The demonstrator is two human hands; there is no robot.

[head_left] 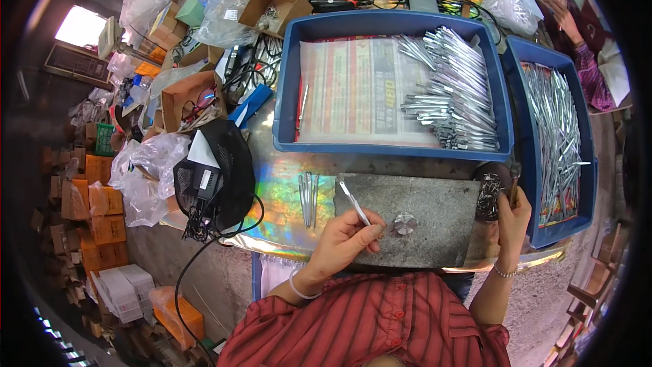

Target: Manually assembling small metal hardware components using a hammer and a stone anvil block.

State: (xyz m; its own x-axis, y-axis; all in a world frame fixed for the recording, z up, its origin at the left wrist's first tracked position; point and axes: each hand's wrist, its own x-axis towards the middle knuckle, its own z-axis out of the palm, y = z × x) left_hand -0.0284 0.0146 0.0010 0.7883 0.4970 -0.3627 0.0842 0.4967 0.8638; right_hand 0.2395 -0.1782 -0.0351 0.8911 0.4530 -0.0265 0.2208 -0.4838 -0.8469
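My left hand pinches a thin silver metal piece, tweezer-like, which slants up and left over a grey stone slab. A small round metal stud sits on the slab just right of my fingertips. My right hand is at the slab's right end, gripping a small tool handle beside a dark dish of small metal bits. A few loose silver pieces lie on the shiny tabletop left of the slab.
A blue tray lined with newspaper holds a heap of silver pieces. A second blue tray at right is full of them. A black mesh bag with a cable, cardboard boxes and plastic bags crowd the left. Another person's hand is at top right.
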